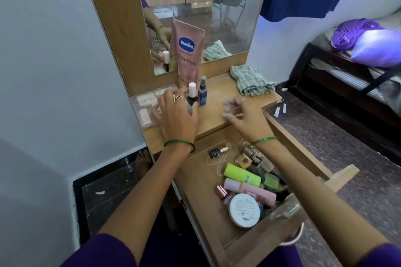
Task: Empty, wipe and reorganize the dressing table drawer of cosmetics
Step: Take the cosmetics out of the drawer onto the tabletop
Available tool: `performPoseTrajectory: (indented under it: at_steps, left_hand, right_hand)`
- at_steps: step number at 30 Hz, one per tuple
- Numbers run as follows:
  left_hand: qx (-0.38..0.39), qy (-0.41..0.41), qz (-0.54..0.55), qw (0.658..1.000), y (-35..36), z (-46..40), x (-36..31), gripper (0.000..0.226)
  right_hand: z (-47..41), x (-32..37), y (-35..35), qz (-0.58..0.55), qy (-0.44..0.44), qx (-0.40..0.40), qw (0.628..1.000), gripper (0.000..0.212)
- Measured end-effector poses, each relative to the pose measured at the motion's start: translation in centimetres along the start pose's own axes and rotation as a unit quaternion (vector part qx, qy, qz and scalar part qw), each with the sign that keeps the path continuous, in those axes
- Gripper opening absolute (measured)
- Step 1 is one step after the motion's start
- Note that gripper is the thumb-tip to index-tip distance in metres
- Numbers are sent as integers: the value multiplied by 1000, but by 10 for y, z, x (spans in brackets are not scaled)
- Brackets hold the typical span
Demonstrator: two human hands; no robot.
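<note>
The wooden drawer (201, 193) stands pulled out under the dressing table top (219, 110). It holds a lime green tube (242, 174), a pink bottle (251, 192), a white round jar (244, 210), a small dark-capped bottle (219, 151) and several little bottles (253, 159). On the top stand a pink Vaseline tube (187, 54), a dark bottle with a white cap (192, 95) and a blue spray bottle (202, 93). My left hand (173, 112) rests with spread fingers on a clear compartment box (145, 104). My right hand (245, 112) hovers over the top's front edge, fingers spread and blurred, holding nothing.
A checked cloth (249, 81) lies crumpled at the top's back right. The mirror (206, 6) rises behind the bottles. A bed (347, 76) with purple bedding stands to the right. The drawer's metal handle (293, 236) juts toward me.
</note>
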State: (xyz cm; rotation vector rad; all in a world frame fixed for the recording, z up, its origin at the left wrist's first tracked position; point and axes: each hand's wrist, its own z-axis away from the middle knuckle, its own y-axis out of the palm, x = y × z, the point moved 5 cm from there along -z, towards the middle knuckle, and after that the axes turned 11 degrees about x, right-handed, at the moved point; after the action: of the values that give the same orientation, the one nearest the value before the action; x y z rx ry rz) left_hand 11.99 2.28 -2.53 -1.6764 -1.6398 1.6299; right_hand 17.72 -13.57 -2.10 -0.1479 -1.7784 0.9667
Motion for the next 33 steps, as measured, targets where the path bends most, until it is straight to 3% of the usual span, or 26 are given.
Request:
performPoseTrajectory:
  at_steps: [2, 5, 8, 10, 14, 19, 23, 27, 33]
  left_hand:
    - [-52, 55, 9, 997, -5, 10, -6, 29]
    - [-89, 182, 41, 978, -6, 33, -21, 22]
    - [0, 300, 67, 952, 10, 58, -35, 18]
    - [98, 336, 43, 936, 31, 73, -38, 16]
    - [249, 308, -22, 918, 65, 91, -29, 22]
    - [253, 223, 19, 941, 62, 88, -18, 21]
    - [273, 198, 13, 941, 64, 88, -18, 22]
    - [294, 186, -3, 937, 65, 87, -17, 22]
    - [336, 88, -2, 938, 72, 80, -4, 21]
  right_hand:
    - [30, -10, -8, 43, 12, 14, 999, 14]
    - [68, -37, -3, 92, 80, 119, 985, 11]
    - [95, -63, 11, 223, 149, 240, 933, 17]
    - [104, -70, 17, 264, 158, 269, 913, 27]
    - [107, -68, 26, 271, 171, 287, 903, 30]
    - [98, -74, 42, 296, 193, 346, 869, 35]
    - [91, -71, 47, 314, 195, 379, 849, 39]
    - [89, -67, 49, 306, 194, 364, 858, 37]
    - [94, -69, 26, 248, 189, 314, 897, 46]
